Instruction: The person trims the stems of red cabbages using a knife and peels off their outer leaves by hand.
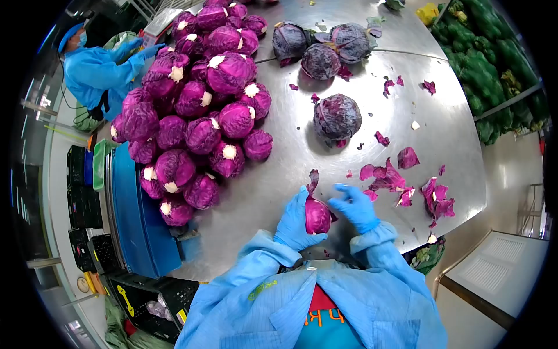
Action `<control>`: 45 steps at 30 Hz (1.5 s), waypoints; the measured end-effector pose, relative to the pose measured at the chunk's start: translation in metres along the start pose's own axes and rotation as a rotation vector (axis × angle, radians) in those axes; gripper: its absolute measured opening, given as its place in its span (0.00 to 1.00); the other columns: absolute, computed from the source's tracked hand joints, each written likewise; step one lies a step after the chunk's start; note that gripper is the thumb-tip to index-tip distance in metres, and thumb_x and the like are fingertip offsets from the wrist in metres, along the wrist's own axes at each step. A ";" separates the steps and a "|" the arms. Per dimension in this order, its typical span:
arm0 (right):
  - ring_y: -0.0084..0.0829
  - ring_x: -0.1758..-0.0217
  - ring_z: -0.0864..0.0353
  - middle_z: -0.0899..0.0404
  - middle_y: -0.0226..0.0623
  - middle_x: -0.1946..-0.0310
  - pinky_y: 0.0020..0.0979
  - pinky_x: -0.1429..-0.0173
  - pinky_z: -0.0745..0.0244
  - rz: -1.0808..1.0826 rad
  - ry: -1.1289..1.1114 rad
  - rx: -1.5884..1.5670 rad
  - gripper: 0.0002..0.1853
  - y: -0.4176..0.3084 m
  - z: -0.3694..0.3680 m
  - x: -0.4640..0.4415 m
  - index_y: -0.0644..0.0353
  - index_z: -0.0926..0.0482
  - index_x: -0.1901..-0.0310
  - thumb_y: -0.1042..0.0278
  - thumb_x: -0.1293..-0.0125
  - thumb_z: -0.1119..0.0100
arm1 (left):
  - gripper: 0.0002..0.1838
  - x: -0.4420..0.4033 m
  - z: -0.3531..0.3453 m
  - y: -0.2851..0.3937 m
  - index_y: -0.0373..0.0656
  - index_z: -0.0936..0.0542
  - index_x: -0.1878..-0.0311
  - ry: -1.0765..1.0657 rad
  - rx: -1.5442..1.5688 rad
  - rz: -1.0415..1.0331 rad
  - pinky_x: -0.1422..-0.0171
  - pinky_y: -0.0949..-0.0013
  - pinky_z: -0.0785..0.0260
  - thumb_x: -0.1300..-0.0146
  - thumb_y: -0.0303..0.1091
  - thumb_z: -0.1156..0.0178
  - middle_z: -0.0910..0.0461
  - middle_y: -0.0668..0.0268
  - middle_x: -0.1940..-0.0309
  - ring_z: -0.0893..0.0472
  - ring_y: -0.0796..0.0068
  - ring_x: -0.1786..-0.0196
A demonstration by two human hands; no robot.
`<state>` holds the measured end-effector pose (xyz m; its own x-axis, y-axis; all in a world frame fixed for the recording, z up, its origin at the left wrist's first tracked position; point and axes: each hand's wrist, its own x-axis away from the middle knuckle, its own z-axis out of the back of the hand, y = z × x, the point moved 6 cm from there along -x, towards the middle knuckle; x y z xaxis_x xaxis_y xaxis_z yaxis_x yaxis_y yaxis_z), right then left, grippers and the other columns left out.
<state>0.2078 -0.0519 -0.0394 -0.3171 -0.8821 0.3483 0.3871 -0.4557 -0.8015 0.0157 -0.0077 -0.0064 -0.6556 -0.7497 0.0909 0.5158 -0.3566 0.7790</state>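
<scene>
A small red cabbage (318,216) with a loose outer leaf sticking up from its top is in my gloved left hand (295,223), fingers and thumb wrapped round its left side. My right hand (354,208), in a blue glove too, is just right of the cabbage and apart from it, its fingers spread and slightly curled with nothing seen in them. Ahead on the steel table sits a darker, untrimmed cabbage (337,117). Torn purple leaves (388,177) lie to the right of my right hand.
A big pile of trimmed cabbages (200,99) covers the table's left side. Several dark cabbages (321,61) stand farther back. Green net sacks (494,64) are stacked at the right. A co-worker in blue (102,72) stands at the far left, beyond a blue bin (136,212).
</scene>
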 end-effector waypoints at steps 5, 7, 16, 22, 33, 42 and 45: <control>0.27 0.67 0.21 0.17 0.38 0.67 0.31 0.59 0.25 -0.123 -0.478 -0.113 0.25 -0.011 -0.060 -0.025 0.60 0.18 0.53 0.46 0.43 0.33 | 0.73 0.011 0.008 0.010 0.38 0.60 0.26 -0.057 0.133 -0.068 0.25 0.51 0.50 0.69 0.49 0.19 0.47 0.40 0.30 0.45 0.38 0.28; 0.37 0.67 0.19 0.18 0.43 0.71 0.37 0.60 0.25 0.001 -0.355 0.008 0.17 -0.021 -0.058 -0.028 0.59 0.17 0.61 0.51 0.38 0.38 | 0.71 0.018 0.007 0.000 0.39 0.57 0.26 -0.039 0.093 -0.129 0.24 0.52 0.50 0.68 0.48 0.19 0.49 0.43 0.29 0.46 0.41 0.27; 0.49 0.65 0.21 0.22 0.44 0.70 0.46 0.62 0.26 0.127 0.392 0.500 0.11 0.087 0.029 0.018 0.53 0.23 0.66 0.55 0.37 0.41 | 0.57 0.023 0.020 -0.031 0.39 0.39 0.33 0.126 0.064 -0.136 0.28 0.57 0.43 0.66 0.51 0.20 0.37 0.52 0.36 0.35 0.53 0.34; 0.30 0.64 0.21 0.24 0.35 0.59 0.33 0.59 0.24 0.101 0.546 0.388 0.32 0.062 0.084 0.038 0.53 0.31 0.37 0.67 0.44 0.32 | 0.61 0.014 0.013 -0.063 0.38 0.43 0.34 0.028 0.420 0.252 0.30 0.61 0.40 0.71 0.51 0.17 0.37 0.55 0.41 0.34 0.61 0.37; 0.22 0.66 0.24 0.19 0.32 0.61 0.27 0.61 0.26 -0.166 -0.404 -0.446 0.31 0.000 -0.060 0.011 0.55 0.24 0.41 0.51 0.44 0.29 | 0.63 0.011 0.006 -0.044 0.38 0.40 0.32 -0.048 -0.014 0.186 0.29 0.53 0.44 0.72 0.60 0.22 0.38 0.48 0.38 0.37 0.48 0.35; 0.40 0.63 0.17 0.18 0.44 0.62 0.35 0.56 0.23 0.185 0.049 0.066 0.16 0.026 -0.040 0.004 0.55 0.20 0.48 0.58 0.35 0.41 | 0.63 0.013 0.003 -0.080 0.36 0.44 0.30 -0.096 0.364 0.171 0.27 0.58 0.43 0.68 0.47 0.18 0.34 0.54 0.37 0.34 0.58 0.33; 0.41 0.60 0.16 0.17 0.44 0.63 0.37 0.55 0.23 0.163 0.209 0.145 0.14 0.089 -0.015 0.010 0.55 0.20 0.49 0.65 0.36 0.41 | 0.59 0.027 0.016 -0.083 0.37 0.43 0.30 -0.083 0.828 0.294 0.29 0.59 0.40 0.63 0.45 0.19 0.37 0.56 0.34 0.34 0.62 0.33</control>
<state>0.2259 -0.0992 -0.1146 -0.4062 -0.9082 0.1008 0.5625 -0.3355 -0.7557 -0.0532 0.0107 -0.0589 -0.6137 -0.6930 0.3784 0.1259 0.3872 0.9134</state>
